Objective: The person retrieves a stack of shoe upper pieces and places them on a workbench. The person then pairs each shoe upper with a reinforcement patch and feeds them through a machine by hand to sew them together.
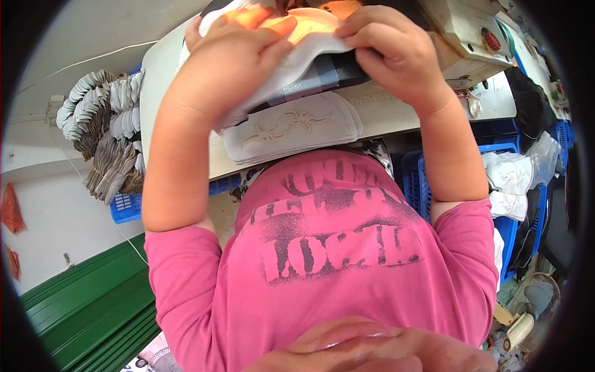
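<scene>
A white cloth piece [310,62] lies at the sewing machine at the top of the head view, its far part glowing orange under a lamp. My left hand [226,71] rests on it from the left, fingers stretched out and slightly blurred. On the other side my right hand [393,53] is closed, thumb and fingers pinching the cloth's right edge. Beneath the near edge of the cloth shows a grey-blue checked pad [316,77]. Closer to me, a stack of white pieces with beige flower embroidery [297,127] lies on the table. The needle area is hidden.
The machine's cream body [462,40] with a red knob stands at right. Bundles of white and brown pieces [111,124] sit above a blue basket [127,208] on the left. More white pieces [508,180] fill a blue crate [509,239] at right.
</scene>
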Demonstrator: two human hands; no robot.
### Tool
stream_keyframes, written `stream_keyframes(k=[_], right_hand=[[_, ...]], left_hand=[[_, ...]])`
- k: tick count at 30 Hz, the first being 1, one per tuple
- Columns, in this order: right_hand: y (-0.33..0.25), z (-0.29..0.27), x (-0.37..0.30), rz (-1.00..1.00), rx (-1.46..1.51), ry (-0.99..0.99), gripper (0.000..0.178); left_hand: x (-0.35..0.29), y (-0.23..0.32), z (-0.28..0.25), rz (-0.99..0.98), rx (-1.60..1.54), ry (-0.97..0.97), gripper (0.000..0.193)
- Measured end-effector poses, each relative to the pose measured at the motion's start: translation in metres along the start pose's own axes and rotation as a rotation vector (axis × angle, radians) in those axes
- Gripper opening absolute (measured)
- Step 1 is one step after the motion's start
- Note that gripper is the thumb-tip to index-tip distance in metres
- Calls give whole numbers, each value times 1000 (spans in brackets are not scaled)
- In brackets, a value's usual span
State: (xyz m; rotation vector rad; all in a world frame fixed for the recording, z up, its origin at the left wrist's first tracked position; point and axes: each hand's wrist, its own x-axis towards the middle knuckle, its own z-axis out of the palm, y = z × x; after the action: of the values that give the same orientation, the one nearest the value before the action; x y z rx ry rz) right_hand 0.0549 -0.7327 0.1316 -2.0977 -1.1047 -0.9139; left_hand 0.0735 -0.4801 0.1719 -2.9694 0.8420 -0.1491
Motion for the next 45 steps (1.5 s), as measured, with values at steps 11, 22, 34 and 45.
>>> stream_keyframes(k=[11,22,34,45], right_hand=[[-27,34,2,2,85,54,11],[-26,25,3,-16,98,-94,12],[-30,25,4,41,92,-147,14],[-32,24,4,55,83,-133,13]], left_hand=[[19,-58,5,261,205,148,37],[4,-43,8,391,-387,201,21],[10,-43,13,466,-339,318,19],[12,-32,14,309,-169,321,22]])
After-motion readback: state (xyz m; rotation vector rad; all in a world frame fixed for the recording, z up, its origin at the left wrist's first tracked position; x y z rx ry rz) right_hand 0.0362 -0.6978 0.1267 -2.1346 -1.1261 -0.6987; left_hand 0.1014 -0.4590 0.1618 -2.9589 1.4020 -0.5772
